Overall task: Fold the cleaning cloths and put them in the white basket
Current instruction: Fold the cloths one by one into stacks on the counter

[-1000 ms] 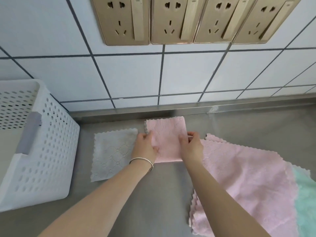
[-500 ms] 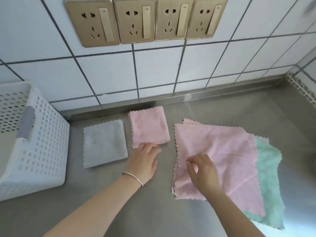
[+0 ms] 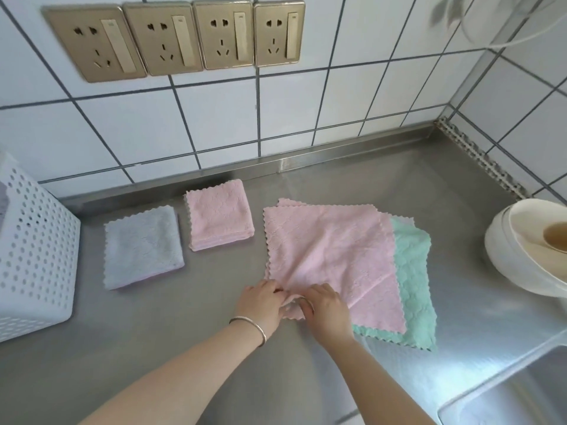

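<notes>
An unfolded pink cloth [image 3: 328, 250] lies on top of a small pile, with a green cloth [image 3: 414, 286] showing beneath it on the right. My left hand [image 3: 260, 305] and my right hand [image 3: 326, 311] both pinch the pink cloth's near left corner, which is bunched between the fingers. A folded pink cloth [image 3: 219, 214] and a folded grey cloth [image 3: 142, 246] lie side by side farther left. The white basket [image 3: 33, 253] with perforated walls stands at the left edge.
The steel counter [image 3: 184, 348] ends at a tiled wall with several gold sockets [image 3: 175, 38]. White bowls [image 3: 527, 253] are stacked at the right. A sink basin [image 3: 515, 394] opens at the bottom right corner.
Both hands left the folded pink cloth and came together at the near corner of the unfolded pink cloth, which is now gripped. The view shifted right.
</notes>
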The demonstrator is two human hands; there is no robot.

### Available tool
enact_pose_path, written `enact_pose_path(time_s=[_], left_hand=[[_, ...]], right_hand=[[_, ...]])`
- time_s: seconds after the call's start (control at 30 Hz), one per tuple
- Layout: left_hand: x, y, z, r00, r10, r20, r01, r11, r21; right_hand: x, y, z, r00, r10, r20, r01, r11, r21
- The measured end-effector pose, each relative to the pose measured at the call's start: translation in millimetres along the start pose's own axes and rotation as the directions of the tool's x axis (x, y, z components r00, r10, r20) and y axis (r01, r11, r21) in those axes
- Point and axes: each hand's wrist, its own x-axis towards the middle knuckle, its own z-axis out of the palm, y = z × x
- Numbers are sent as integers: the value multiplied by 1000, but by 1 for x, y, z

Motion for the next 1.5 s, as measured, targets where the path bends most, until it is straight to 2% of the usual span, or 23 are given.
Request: enact_pose_path(time_s=[0.1, 0.2, 0.3, 0.4, 0.47, 0.6, 0.7, 0.83, 0.97, 1.07, 1.13, 1.27, 1.37, 1.5], left_hand=[[5, 7, -15, 994, -28, -107, 7, 981, -193], [5, 10, -44, 979, -80, -187, 28, 964, -265], [5, 6, -75, 960, -102, -260, 3, 935, -355], [-7, -1, -108, 903, -161, -398, -38, 893, -448], [-18, -12, -133, 868, -208, -452, -52, 866, -498], [-47, -41, -178, 800, -298, -521, -56, 828, -558], [-70, -67, -198, 771, -312, -555, -49, 840, -540], [-102, -99, -217, 733, -403, -547, 53, 837, -545], [-158, -126, -226, 709, -427, -561, 37, 818, -574], [-209, -137, -221, 756, -392, -524, -67, 750, -658], [-238, -139, -205, 794, -357, -492, -101, 721, -686], [-277, -143, -149, 872, -373, -318, 85, 754, -652], [-293, -144, -98, 918, -386, -90, 245, 732, -636], [-304, -139, -41, 911, -364, 195, 400, 664, -632]], right_hand=[[2, 10, -16, 997, -15, -77, 12, 999, -42], [9, 28, -39, 978, 64, -200, -78, 995, -67], [22, 43, -68, 962, 127, -241, -155, 983, -100], [34, 42, -109, 925, 195, -326, -218, 975, -37], [42, 32, -138, 907, 204, -367, -208, 978, 29], [63, -1, -185, 930, 142, -339, -103, 986, 130], [78, -35, -198, 943, 106, -316, -49, 982, 182], [86, -85, -197, 971, 110, -212, -27, 933, 358], [76, -130, -195, 989, 59, -137, 22, 850, 526], [57, -154, -189, 998, 31, -60, 17, 745, 667], [45, -155, -177, 998, -26, 61, -21, 740, 672], [18, -138, -133, 929, -143, 341, -90, 806, 585], [-8, -114, -86, 821, -127, 557, -194, 855, 480], [-36, -86, -39, 673, -36, 739, -234, 937, 259]])
